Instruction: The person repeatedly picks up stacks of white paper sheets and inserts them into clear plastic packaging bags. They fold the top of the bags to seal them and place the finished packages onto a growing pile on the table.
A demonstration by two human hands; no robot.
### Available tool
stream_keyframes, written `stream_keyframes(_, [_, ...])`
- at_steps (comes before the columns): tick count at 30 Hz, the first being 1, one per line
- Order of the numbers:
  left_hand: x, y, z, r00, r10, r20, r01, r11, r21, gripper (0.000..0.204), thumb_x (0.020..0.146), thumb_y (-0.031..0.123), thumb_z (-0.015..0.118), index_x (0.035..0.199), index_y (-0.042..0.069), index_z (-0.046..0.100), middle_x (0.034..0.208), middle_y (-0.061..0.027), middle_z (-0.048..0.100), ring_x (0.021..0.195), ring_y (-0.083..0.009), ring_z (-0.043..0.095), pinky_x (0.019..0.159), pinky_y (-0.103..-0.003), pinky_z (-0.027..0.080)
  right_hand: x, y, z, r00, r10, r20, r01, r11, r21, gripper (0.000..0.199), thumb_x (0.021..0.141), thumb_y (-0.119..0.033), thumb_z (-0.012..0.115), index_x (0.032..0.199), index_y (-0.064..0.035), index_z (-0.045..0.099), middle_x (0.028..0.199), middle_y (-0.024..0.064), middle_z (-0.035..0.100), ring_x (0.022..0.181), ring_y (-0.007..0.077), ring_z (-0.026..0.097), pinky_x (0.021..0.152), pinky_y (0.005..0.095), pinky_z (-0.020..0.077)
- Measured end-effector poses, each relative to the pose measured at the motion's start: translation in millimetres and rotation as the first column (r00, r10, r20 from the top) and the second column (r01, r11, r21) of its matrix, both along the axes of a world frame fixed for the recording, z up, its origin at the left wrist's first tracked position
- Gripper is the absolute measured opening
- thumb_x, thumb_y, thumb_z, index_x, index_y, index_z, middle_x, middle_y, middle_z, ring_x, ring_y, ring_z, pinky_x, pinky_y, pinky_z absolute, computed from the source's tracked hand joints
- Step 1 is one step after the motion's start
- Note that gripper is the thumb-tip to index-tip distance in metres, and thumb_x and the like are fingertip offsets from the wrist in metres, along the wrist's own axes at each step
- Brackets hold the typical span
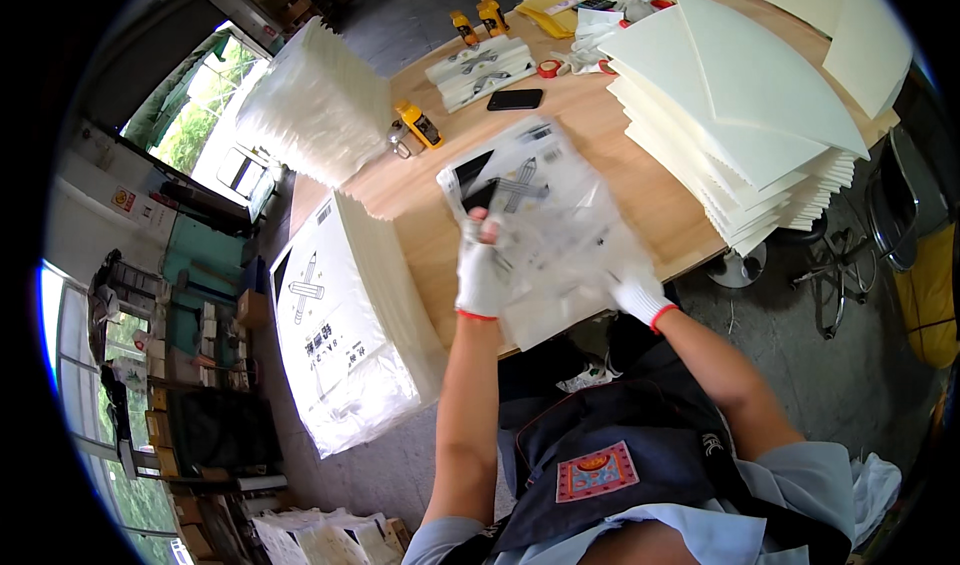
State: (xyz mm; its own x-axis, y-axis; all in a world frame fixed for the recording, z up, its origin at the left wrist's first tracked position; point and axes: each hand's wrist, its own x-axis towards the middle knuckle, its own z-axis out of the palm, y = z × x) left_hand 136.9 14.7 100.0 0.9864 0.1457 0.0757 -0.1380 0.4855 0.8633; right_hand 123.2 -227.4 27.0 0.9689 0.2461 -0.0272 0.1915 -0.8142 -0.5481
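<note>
From the head camera, the clear plastic bag (545, 230) hangs over the desk (640, 200) edge, long axis slanting away, left hand (481, 277) pinching its left side, right hand (638, 291) gripping its lower right corner

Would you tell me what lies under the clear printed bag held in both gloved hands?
Under the clear bag, the wooden table shows dimly through. Whatever is inside stays unclear.

A wooden worktable (640, 195) is set on a grey concrete floor (860, 365); daylight is admitted through windows (190, 115), and metal chairs (890, 215) are placed alongside.
</note>
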Motion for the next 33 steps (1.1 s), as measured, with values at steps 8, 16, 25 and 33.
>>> stream_keyframes(8, [-24, -43, 47, 0.984, -0.089, -0.156, 0.162, 0.814, 0.558, 0.022, 0.092, 0.003, 0.053, 0.114, 0.009, 0.054, 0.098, -0.0009, 0.067, 0.061, -0.0030, 0.047, 0.053, -0.021, 0.039, -8, 2, 82, 0.973, 0.203, -0.112, -0.146, 0.912, 0.384, 0.032, 0.090, -0.036, 0.050, 0.085, -0.0071, 0.063, 0.069, 0.0120, 0.064, 0.062, 0.0288, 0.062, 0.061, 0.0421, 0.0476])
stream_keyframes(16, [-57, -70, 95, 0.987, 0.000, 0.160, -0.156, 0.233, 0.960, 0.038, 0.080, 0.012, 0.069, 0.116, 0.014, 0.059, 0.093, -0.0077, 0.067, 0.070, -0.0225, 0.058, 0.065, -0.032, 0.047, 36, 72, 33, 0.917, 0.364, 0.165, -0.397, 0.781, 0.483, 0.024, 0.085, -0.030, 0.055, 0.092, -0.0087, 0.065, 0.096, 0.0135, 0.067, 0.094, 0.0325, 0.061, 0.081, 0.0410, 0.0482])
stream_keyframes(25, [-72, -49, 103, 0.810, 0.178, 0.559, -0.521, -0.220, 0.825, 0.067, 0.062, 0.031, 0.082, 0.120, 0.009, 0.059, 0.118, -0.0125, 0.055, 0.112, -0.0359, 0.049, 0.097, -0.046, 0.039, -4, -90, 209, 0.513, 0.396, 0.762, -0.497, 0.861, -0.112, 0.020, 0.088, -0.020, 0.056, 0.102, -0.0076, 0.063, 0.106, 0.0081, 0.064, 0.096, 0.0269, 0.061, 0.084, 0.0400, 0.0480])
stream_keyframes(33, [-72, -112, 109, 0.838, -0.108, 0.535, -0.492, 0.274, 0.826, 0.034, 0.076, 0.020, 0.072, 0.106, 0.006, 0.064, 0.118, -0.0141, 0.057, 0.111, -0.0353, 0.051, 0.094, -0.041, 0.041, 95, -195, 249, 0.891, 0.154, 0.427, 0.003, 0.939, -0.345, 0.043, 0.084, -0.039, 0.061, 0.116, -0.0098, 0.058, 0.127, 0.0083, 0.053, 0.115, 0.0285, 0.049, 0.098, 0.0380, 0.0391])
